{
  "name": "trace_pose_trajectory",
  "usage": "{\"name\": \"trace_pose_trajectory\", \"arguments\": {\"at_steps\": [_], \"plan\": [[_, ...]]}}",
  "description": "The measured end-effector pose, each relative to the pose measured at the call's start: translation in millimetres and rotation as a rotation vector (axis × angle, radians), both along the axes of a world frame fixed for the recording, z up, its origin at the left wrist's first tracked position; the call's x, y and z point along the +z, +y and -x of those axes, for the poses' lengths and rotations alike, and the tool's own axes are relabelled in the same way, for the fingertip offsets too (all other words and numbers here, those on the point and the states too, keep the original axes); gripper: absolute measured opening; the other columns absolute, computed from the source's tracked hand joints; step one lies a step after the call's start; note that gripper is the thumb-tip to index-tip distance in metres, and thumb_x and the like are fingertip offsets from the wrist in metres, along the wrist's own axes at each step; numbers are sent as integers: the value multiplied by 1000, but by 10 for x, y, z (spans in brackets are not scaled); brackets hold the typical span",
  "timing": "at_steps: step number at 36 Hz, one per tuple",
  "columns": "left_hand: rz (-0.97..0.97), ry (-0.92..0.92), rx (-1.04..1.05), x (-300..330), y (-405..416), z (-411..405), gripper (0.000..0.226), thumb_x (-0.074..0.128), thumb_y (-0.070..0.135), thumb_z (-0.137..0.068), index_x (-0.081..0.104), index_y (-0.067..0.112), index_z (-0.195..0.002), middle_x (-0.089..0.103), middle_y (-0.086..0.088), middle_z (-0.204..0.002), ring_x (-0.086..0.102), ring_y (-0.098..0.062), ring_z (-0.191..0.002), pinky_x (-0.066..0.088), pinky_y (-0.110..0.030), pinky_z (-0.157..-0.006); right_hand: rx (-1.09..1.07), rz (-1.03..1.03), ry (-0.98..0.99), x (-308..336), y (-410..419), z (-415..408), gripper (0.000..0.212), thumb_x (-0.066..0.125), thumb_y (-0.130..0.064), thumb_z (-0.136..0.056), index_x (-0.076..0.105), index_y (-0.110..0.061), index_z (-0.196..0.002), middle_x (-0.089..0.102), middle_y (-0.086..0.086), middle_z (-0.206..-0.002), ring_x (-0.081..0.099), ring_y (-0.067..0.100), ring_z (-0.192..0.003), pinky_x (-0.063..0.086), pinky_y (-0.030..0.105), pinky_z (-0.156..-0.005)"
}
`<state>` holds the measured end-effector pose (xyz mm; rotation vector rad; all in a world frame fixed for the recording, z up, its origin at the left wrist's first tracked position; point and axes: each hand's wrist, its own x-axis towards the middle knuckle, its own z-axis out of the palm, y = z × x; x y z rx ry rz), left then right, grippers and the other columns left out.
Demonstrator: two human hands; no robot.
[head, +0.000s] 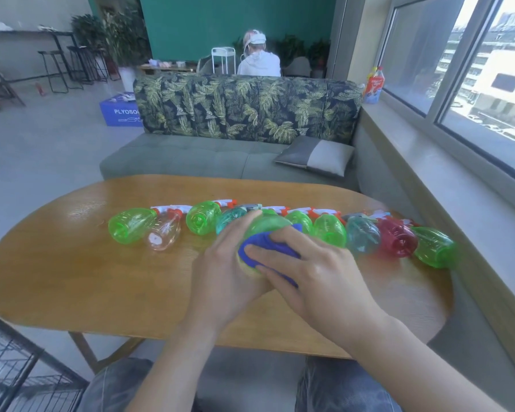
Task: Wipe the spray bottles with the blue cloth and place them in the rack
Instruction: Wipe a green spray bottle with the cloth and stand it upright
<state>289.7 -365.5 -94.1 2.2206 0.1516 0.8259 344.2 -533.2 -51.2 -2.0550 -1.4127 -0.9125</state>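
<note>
One view only, from a camera worn on the person's head, looking forward and steeply down. It sits close over the hands: the left hand point(229, 272) and right hand point(315, 281) fill the middle of the frame, forearms running in from the bottom edge, knees showing below them. Just beyond the fingertips lies the row of bottles point(330, 233) across the table point(72, 278), whose whole oval top fits in thanks to the wide lens. Farther past the fingers the view reaches a sofa point(244, 114) and the room behind; a window point(458, 69) curves along the right, a wire rack point(18, 367) clips the lower left corner.
</note>
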Motion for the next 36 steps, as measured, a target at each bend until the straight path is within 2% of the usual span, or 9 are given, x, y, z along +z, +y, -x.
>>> {"name": "trace_pose_trajectory", "arguments": {"at_steps": [3,7,11,15,18,22,27,31,36], "plan": [[38,-19,29,17,68,22,92,74,58,-60,58,41,-149,71,17,-128,56,-11,-106,44,-9,-77,9,50,-17,-45,-71,21,19,69,-25,-98,76,-30,-116,65,-4,-106,63,19,-80,51,36,-49],[97,-26,48,-12,152,40,96,88,66,-61,57,46,-149,72,14,-124,54,-23,-105,48,-28,-72,-74,-5,-40,-13,-172,-44,19,68,-29,-97,79,-30,-112,68,-4,-102,65,19,-75,51,31,-49],[92,-10,50,-31,121,42,95,92,62,-61,57,46,-148,67,25,-125,52,-16,-104,46,-26,-74,-175,-85,-6,66,-136,-135,20,63,-32,-99,80,-29,-110,68,-2,-101,67,22,-72,51,33,-48],[66,-2,32,-17,17,2,93,91,58,-63,57,45,-148,67,25,-133,62,-6,-105,53,-28,-84,-191,-119,-3,119,35,-117,18,67,-27,-98,80,-28,-110,67,0,-99,66,23,-72,51,34,-48],[78,-11,23,-10,-8,-11,94,89,58,-63,57,43,-150,66,24,-136,61,-17,-105,50,-26,-81,-139,-94,-13,109,95,-71,17,67,-25,-98,79,-28,-110,67,-1,-100,64,23,-73,51,35,-46],[94,-28,40,-6,79,28,95,84,62,-60,56,45,-149,63,30,-132,60,-16,-101,48,-24,-76,-25,3,-25,13,29,-28,17,68,-25,-99,78,-29,-113,67,-3,-103,64,21,-77,52,36,-49],[102,-37,56,-3,173,63,93,94,57,-63,57,45,-148,68,23,-132,69,-8,-113,60,-40,-91,-94,10,-39,23,-103,-98,19,65,-30,-99,79,-31,-111,68,-5,-102,67,20,-75,51,33,-46],[94,-16,61,-9,120,69,96,90,61,-60,56,45,-149,68,23,-131,64,-23,-100,54,-30,-82,-156,-48,-25,102,-53,-137,22,60,-32,-100,79,-30,-109,67,-2,-99,67,23,-72,51,34,-45],[69,-24,46,39,77,86,90,97,46,-66,56,48,-146,64,30,-133,63,1,-104,53,-28,-84,-115,-28,-43,95,63,-48,18,66,-26,-97,79,-30,-109,66,-2,-99,63,23,-70,48,35,-42]]}}
